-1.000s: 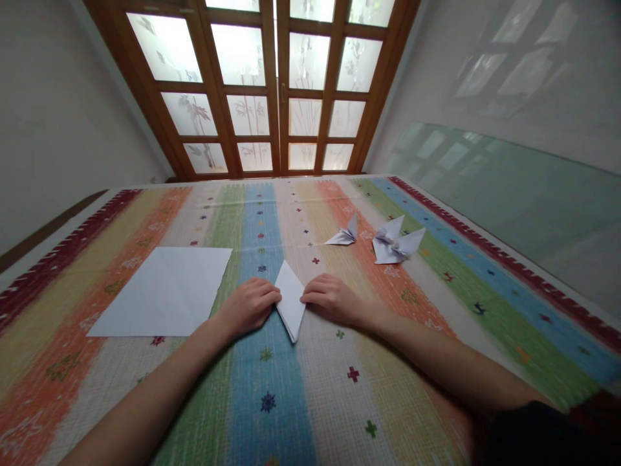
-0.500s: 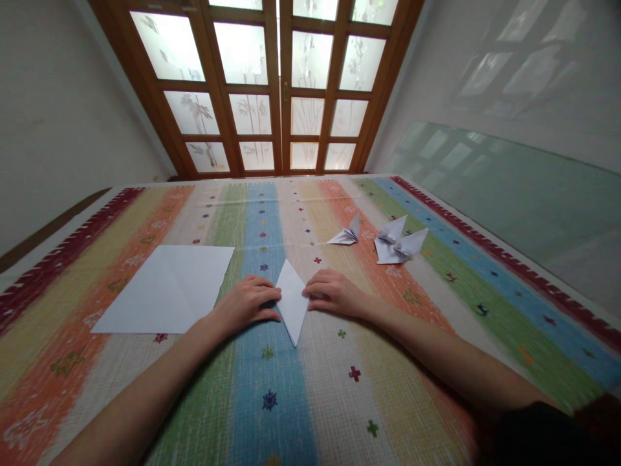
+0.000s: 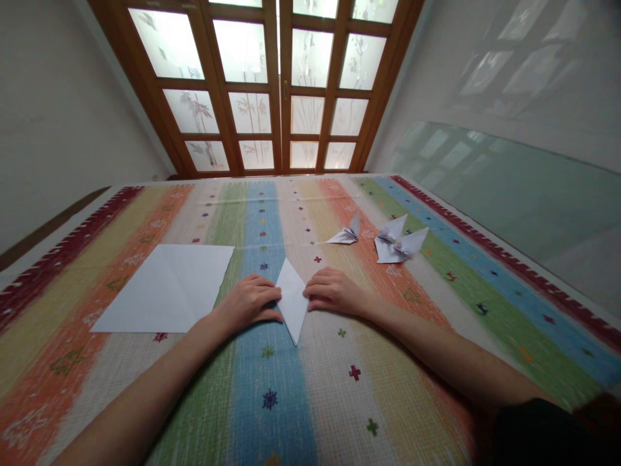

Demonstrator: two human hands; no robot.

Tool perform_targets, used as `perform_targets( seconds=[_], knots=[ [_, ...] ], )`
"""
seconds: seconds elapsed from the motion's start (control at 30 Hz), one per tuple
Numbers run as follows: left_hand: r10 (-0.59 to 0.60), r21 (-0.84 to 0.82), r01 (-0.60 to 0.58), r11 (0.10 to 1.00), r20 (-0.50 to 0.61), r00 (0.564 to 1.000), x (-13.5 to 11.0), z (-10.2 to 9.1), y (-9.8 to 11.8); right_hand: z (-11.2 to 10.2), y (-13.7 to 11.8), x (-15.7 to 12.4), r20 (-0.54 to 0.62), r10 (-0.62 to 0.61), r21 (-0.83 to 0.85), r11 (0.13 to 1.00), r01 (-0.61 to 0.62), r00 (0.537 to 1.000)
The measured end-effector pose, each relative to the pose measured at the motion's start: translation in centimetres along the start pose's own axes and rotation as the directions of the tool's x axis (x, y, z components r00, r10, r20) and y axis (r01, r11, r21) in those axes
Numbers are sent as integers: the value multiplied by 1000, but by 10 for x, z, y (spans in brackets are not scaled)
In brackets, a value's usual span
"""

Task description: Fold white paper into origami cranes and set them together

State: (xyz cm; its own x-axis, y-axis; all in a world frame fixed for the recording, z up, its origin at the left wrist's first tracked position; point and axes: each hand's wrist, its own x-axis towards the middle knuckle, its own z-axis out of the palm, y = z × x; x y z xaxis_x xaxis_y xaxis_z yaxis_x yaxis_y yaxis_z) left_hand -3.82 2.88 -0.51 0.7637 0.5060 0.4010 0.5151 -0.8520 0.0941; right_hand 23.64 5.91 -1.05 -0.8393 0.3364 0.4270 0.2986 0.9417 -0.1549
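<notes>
A white paper folded into a narrow diamond [image 3: 292, 301] lies flat on the striped cloth [image 3: 301, 388] in front of me. My left hand [image 3: 247, 301] rests at its left corner, fingers curled, fingertips pressing the paper's edge. My right hand [image 3: 332, 291] is at its right corner, fingers bent, fingertips on the paper. Both hands press it down against the table.
A flat white sheet of paper [image 3: 167, 288] lies to the left. Two folded paper figures, a small one [image 3: 345, 234] and a larger one [image 3: 398, 243], sit at the back right. A wooden glazed door [image 3: 276, 84] stands behind, a glass-topped ledge [image 3: 509, 194] at right.
The hands and the folded paper have barely shifted; the left fingers moved slightly along the paper's left edge. The view tilted a little.
</notes>
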Motion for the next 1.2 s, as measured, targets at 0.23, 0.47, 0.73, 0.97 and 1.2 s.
perform_targets(
  seconds=[0.23,0.47,0.73,0.97,1.2],
  knots=[
    [23,49,-20,999,-54,998,1,0,2,2,0,1,-42,-8,-23,1000,7,999],
    [31,55,-27,998,-68,997,1,0,3,1,-2,0,-75,-36,-10,999,35,997],
    [0,22,1,1000,-61,998,0,-1,4,3,-2,2,-77,-28,-57,998,24,997],
    [-69,-69,63,996,-98,993,-1,1,6,7,-9,2,-97,30,-115,993,-41,995],
    [-205,-75,199,977,-92,974,0,6,5,4,-13,10,-13,330,24,944,-330,944]
  ],
)
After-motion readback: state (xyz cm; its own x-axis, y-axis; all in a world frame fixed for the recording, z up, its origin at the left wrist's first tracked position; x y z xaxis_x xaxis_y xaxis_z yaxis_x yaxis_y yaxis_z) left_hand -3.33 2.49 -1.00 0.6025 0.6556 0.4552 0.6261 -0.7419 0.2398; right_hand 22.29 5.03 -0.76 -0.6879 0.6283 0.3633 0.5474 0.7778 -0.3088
